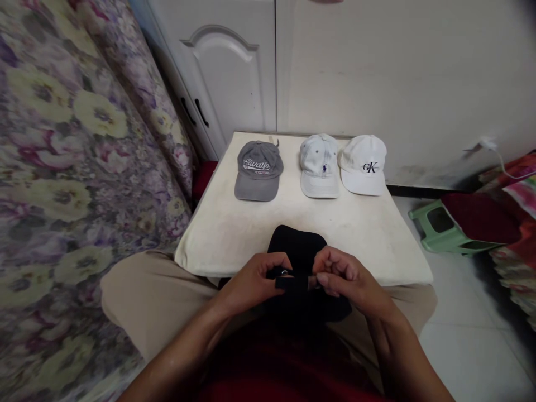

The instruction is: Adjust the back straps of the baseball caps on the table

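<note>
Black cap [295, 243] | left hand [256, 279], right hand [354, 280]: grip clamped on strap [295, 283] | cabinet [228, 75] closed, contents hidden

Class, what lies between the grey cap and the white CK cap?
In the head view, a pale cap sits between the grey cap and the white CK cap.

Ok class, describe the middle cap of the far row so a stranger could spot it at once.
Find the cream-covered table beside the floral curtain. Beyond the black cap in the left hand and right hand, near the far edge, sits the pale cap, between a grey cap and a white cap. Its front shows a small dark emblem, where both neighbours carry lettering.
</note>
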Action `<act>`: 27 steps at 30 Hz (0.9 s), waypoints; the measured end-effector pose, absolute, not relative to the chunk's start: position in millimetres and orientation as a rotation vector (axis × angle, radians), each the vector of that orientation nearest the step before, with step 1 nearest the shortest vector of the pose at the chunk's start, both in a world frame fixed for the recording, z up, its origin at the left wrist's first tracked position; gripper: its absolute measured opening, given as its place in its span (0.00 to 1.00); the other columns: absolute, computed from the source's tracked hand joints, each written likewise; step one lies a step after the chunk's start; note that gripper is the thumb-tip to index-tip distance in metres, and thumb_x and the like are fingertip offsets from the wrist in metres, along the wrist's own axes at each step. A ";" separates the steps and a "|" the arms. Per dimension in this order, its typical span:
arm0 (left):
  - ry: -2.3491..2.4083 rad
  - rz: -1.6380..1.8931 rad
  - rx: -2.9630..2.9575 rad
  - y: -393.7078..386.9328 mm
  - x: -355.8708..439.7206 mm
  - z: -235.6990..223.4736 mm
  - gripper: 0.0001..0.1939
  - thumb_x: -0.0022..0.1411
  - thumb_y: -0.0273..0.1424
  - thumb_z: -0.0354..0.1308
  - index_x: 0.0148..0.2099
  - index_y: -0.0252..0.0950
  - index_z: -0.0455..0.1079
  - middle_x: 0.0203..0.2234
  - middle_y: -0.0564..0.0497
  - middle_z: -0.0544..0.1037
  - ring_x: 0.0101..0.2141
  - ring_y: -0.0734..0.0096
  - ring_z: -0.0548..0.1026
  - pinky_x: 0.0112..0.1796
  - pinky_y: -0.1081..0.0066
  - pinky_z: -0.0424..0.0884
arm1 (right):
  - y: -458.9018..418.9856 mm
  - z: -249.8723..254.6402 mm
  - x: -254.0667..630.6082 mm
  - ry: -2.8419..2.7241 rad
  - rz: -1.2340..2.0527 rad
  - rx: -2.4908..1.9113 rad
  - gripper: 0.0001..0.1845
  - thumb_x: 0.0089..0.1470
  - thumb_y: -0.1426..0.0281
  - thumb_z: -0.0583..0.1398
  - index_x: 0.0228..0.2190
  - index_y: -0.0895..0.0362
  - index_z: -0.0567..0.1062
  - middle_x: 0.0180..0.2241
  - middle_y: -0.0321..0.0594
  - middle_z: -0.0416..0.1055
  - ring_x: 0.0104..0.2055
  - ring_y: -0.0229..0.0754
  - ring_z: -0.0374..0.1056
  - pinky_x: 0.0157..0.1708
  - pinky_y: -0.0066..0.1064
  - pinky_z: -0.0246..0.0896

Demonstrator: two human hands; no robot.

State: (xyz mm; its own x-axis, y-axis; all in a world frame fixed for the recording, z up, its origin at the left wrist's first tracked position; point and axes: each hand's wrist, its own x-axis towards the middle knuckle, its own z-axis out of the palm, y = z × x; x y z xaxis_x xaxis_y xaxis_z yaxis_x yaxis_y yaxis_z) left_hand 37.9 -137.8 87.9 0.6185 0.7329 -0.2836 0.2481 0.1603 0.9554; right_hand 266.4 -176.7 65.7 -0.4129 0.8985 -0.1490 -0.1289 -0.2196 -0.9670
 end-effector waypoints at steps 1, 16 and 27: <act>0.894 0.431 1.410 -137.6 37.6 87.8 0.08 0.54 0.31 0.63 0.29 0.35 0.66 0.23 0.59 0.66 0.26 0.77 0.60 0.27 0.75 0.54 | -176.6 65.9 266.2 -1.269 1.725 -0.992 0.10 0.58 0.62 0.63 0.35 0.55 0.71 0.27 0.31 0.65 0.22 0.31 0.54 0.21 0.24 0.48; 0.837 0.317 1.607 -133.5 29.2 96.6 0.08 0.59 0.36 0.57 0.36 0.37 0.69 0.26 0.56 0.69 0.27 0.74 0.64 0.28 0.74 0.58 | -171.4 74.5 260.4 -1.494 1.680 -1.145 0.12 0.54 0.59 0.65 0.37 0.54 0.77 0.32 0.35 0.73 0.32 0.38 0.66 0.32 0.29 0.58; 0.783 0.320 1.540 -131.1 24.9 96.9 0.09 0.61 0.35 0.54 0.40 0.37 0.72 0.29 0.55 0.71 0.30 0.73 0.65 0.30 0.74 0.60 | -165.8 72.5 263.8 -1.545 1.747 -1.155 0.11 0.53 0.60 0.65 0.33 0.55 0.77 0.28 0.33 0.70 0.29 0.35 0.62 0.29 0.27 0.54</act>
